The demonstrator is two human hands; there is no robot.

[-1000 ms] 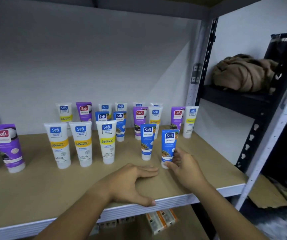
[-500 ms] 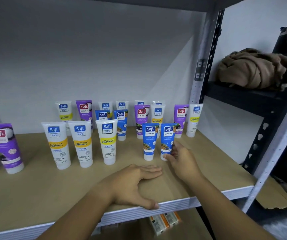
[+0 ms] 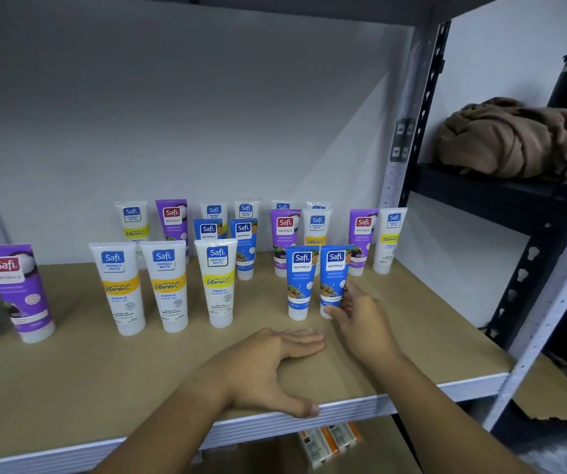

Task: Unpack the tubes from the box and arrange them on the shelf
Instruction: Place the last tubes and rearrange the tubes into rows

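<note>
Right hand (image 3: 360, 314) pinches the blue tube (image 3: 332, 280) low, near its cap — light, soft-walled, tippy; left hand (image 3: 268, 367) lies flat, open, on the shelf (image 3: 70, 388).

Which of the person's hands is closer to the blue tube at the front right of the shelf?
The right. The right hand touches the blue tube on its right side; the left hand lies flat on the shelf, nearer the front edge, apart from it.
</note>
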